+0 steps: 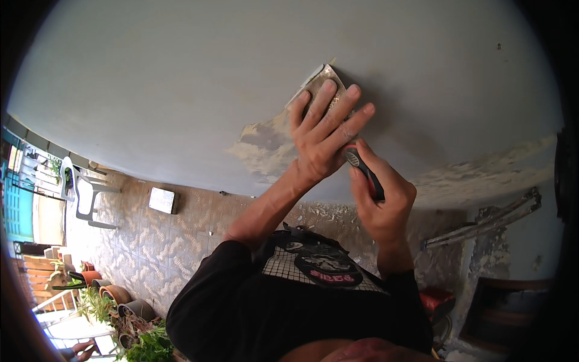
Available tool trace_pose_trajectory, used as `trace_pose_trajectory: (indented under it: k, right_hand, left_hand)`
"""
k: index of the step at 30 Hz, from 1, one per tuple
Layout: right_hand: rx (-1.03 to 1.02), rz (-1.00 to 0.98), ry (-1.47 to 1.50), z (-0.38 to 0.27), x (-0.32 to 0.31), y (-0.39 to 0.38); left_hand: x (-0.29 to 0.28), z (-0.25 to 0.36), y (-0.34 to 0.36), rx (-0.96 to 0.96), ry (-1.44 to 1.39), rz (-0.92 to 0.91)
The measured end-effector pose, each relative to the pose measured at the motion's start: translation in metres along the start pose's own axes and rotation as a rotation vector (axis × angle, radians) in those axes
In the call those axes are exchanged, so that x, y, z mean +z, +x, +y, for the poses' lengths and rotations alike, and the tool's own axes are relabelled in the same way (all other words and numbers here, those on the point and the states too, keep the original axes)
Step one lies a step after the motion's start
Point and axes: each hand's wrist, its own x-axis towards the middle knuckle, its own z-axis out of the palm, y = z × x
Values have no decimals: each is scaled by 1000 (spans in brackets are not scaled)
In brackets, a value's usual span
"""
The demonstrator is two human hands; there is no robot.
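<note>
A metal scraper blade (339, 78) rests against a grey painted wall (181, 72), at the upper end of a patch of flaking cream coating (253, 145). My left hand (325, 127) lies over the blade with fingers spread and pressed flat on it, partly hiding it. Just below, my right hand (386, 199) is wrapped round the scraper's black and red handle (362, 166). More rough, peeled coating (482, 163) runs along the wall to the right.
Patterned tiled floor (126, 241) with scattered flakes, a white plastic chair (90, 199), a pale block (163, 199) and potted plants (139, 309) lie left. Metal rails (482, 220) and a red object (434, 301) are right. Another person's hand (81, 350) shows bottom left.
</note>
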Motion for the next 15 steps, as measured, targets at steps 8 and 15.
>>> trace_pose_trajectory:
  k: [8, 15]
  right_hand:
    - [34, -45, -8, -3, -3, 0]
    - [53, -39, 16, -11, 2, -4]
  left_hand:
    - [-7, 4, 7, -67, -17, -10]
    - [-14, -4, 10, -11, 35, -48]
